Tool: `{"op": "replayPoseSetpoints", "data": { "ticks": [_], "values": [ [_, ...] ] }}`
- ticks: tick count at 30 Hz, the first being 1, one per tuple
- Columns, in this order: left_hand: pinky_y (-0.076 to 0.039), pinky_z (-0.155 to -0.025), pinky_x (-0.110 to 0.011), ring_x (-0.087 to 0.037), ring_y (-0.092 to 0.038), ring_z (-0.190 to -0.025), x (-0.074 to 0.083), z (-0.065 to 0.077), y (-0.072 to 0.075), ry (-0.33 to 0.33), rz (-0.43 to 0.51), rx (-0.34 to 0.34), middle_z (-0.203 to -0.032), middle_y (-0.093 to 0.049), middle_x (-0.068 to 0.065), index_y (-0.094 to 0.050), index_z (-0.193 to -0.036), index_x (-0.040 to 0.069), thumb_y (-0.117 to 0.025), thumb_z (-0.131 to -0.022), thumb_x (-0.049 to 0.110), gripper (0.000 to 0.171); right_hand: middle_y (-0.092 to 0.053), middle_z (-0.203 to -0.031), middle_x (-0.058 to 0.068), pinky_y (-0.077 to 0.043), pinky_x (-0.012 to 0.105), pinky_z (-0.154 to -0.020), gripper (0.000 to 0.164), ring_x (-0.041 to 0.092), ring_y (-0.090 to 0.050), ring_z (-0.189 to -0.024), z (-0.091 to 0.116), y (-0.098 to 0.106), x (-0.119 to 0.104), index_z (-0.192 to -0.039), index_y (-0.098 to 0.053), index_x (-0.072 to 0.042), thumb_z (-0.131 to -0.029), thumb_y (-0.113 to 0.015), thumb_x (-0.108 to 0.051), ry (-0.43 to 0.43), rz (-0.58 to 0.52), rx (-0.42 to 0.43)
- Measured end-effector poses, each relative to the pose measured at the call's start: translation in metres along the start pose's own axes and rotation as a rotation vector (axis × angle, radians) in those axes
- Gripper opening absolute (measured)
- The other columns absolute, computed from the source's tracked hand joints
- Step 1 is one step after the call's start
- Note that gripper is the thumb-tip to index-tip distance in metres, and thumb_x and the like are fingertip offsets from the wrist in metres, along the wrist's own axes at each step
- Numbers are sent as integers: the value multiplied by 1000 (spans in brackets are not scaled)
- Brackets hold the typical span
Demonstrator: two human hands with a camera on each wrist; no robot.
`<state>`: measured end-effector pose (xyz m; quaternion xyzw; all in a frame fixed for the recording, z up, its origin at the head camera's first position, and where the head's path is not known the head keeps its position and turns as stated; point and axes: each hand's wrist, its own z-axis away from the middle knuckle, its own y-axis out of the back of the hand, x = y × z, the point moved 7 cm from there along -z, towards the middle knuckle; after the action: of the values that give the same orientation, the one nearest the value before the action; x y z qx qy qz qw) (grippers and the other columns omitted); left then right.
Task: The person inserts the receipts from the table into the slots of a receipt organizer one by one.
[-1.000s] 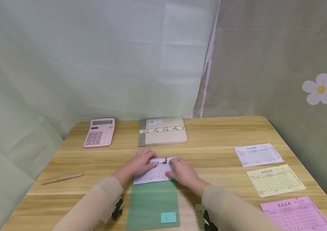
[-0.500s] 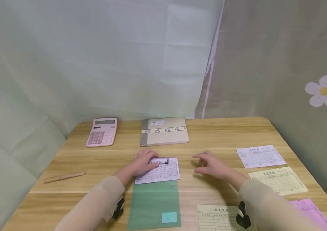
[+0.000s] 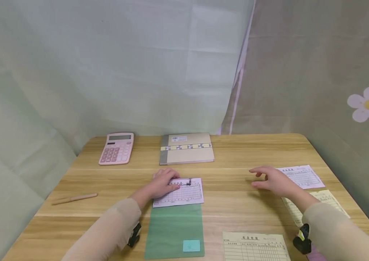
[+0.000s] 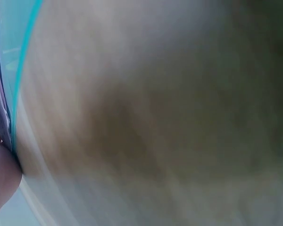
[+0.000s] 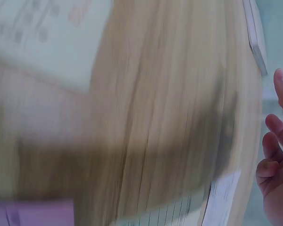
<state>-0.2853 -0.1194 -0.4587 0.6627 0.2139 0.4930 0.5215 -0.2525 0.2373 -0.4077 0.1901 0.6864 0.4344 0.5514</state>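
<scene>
A green clipboard [image 3: 174, 224] lies on the wooden table with a pale lilac printed form [image 3: 187, 197] under its metal clip [image 3: 189, 182]. My left hand [image 3: 163, 184] grips the upper left corner of the clipboard, thumb on the form by the clip and fingers at the top edge. In the left wrist view, only a bit of this hand [image 4: 2, 179] shows beside the clipboard's teal edge [image 4: 20, 80]. My right hand [image 3: 273, 181] is raised over the table at the right, holding nothing, fingers loosely bent. Close behind it lies another pale lilac form [image 3: 308, 177], partly hidden.
A yellow form [image 3: 327, 199] and a mostly hidden pink form [image 3: 315, 256] lie under the right arm. Another yellowish form [image 3: 256, 248] is at the front. Farther back are a pink calculator [image 3: 116, 148] and a beige notebook [image 3: 189, 148]; a pen [image 3: 75, 198] lies left.
My right hand has let go of the lilac form's right side and moved right toward the loose forms. My left hand stays at the clipboard's top.
</scene>
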Motion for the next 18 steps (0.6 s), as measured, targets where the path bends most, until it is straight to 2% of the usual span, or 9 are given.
{"op": "replayPoseSetpoints", "data": {
  "ticks": [5,10,14,18],
  "values": [
    [-30,-95,-45,-20,-42,-110,0,1,1,-3,17,1,-118,-52,3,-57,-116,20,-63,-87,36,33,-60,-107,15,-40,33,-62,51,19,-47,-75,12,20,25,-126,-56,-2,-84,-70,-28,-60,33,26],
    [-30,-96,-45,-20,-42,-110,0,0,0,-3,9,-2,-118,-52,3,-57,-116,19,-63,-87,36,34,-60,-107,15,-41,36,-65,53,23,-50,-81,27,41,52,-126,-56,-1,-86,-68,-34,-97,98,63],
    [-31,-95,-44,-20,-42,-110,0,1,1,-1,10,2,-117,-52,4,-58,-116,20,-63,-88,37,33,-60,-107,19,-41,40,-69,55,27,-52,-84,37,55,74,-124,-56,1,-86,-67,-36,-114,151,86],
    [-31,-95,-44,-20,-42,-109,2,2,2,-2,16,2,-117,-53,4,-58,-116,20,-64,-87,37,33,-58,-109,26,-41,48,-73,57,37,-54,-91,47,64,95,-124,-55,3,-86,-67,-36,-162,179,78]
  ]
}}
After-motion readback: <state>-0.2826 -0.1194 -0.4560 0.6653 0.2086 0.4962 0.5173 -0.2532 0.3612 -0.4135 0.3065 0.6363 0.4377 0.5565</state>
